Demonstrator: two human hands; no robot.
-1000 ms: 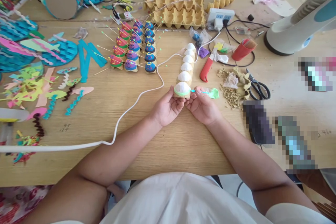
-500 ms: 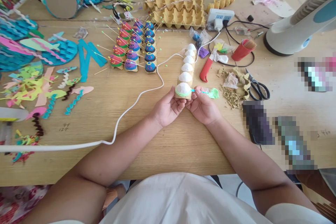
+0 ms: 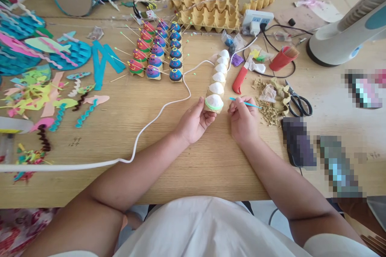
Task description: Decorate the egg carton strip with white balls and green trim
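Note:
A strip of egg carton (image 3: 217,84) with several white-covered bumps stands in the middle of the table, and its nearest bump has a light green band around the lower edge. My left hand (image 3: 196,122) grips the near end of the strip, thumb on its left side and fingers curled beneath. Just right of the strip, my right hand (image 3: 245,120) is closed on a thin blue tool (image 3: 252,105), apart from the carton. The tool's left tip points towards the green band.
Painted carton rows (image 3: 155,50) with thin sticks stand left of the strip. A white cable (image 3: 163,108) crosses the table. To the right lie a red-handled cutter (image 3: 240,79), scissors (image 3: 298,102), a red cup (image 3: 282,59) and two blurred phones. Colourful paper pieces lie far left.
My right hand has moved right, away from the strip, with the blue tool. The light green lump near its fingers is no longer visible. My left hand still holds the strip.

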